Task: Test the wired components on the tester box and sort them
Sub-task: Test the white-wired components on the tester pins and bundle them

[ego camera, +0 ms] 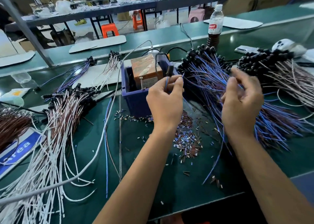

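My left hand (165,96) pinches one blue-wired component (169,71) just above the tester box (136,94). My right hand (241,101) pinches wires in the blue pile (209,74) beneath it; tangled neighbours could drag out too.

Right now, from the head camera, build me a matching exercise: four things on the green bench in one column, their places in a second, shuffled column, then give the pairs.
Things
1. clear plastic drink bottle with red label
2. dark blue plastic tester box
3. black-headed component on blue wires
4. heap of small cut wire bits

Places
A. pinched in the left hand
B. on the mat between the two forearms
C. upright at the far edge, right of centre
D. centre of the bench, just left of the left hand

Pairs: 1-C, 2-D, 3-A, 4-B
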Motion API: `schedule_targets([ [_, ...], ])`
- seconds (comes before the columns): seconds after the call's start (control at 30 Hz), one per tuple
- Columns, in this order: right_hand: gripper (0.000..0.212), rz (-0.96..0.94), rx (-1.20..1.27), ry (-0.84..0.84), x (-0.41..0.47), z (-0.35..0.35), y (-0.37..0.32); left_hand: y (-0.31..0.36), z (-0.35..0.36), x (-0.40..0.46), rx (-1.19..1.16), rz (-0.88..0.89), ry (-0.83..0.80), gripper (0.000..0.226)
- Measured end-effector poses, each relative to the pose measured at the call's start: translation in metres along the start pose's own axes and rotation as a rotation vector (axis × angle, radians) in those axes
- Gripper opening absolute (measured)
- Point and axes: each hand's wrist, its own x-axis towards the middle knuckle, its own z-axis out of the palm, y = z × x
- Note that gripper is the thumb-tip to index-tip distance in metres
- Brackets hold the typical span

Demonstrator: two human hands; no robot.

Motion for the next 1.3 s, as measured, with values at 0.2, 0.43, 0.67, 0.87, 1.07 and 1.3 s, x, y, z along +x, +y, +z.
schedule_targets([
  [0.2, 0.032, -0.48, -0.587, -0.085, 0.02, -0.038, -0.025, 0.029, 0.059, 0.01, 0.125, -0.025, -0.124, 0.043],
  [0.43, 0.049, -0.139, -0.317, -0.624, 0.03, -0.059, -0.033, 0.063, 0.1, 0.028, -0.431, -0.416, -0.222, 0.038],
  [0.67, 0.023, -0.206, -0.452, -0.434, 0.054, -0.088, -0.023, 0.074, 0.11, 0.065, -0.295, -0.384, -0.277, 0.039],
  [0.87, 0.017, -0.245, -0.717, -0.295, 0.057, -0.084, -0.006, 0.052, 0.129, 0.089, -0.298, -0.476, -0.17, 0.016],
  [1.07, 0.101, 0.041, -1.141, -0.888, 0.033, -0.049, 0.036, 0.006, 0.137, 0.079, -0.23, -0.541, -0.228, 0.009],
  [1.3, 0.106, -0.016, -1.117, -0.837, 0.03, -0.05, 0.045, -0.014, 0.128, 0.051, 0.049, -0.299, -0.297, 0.042],
])
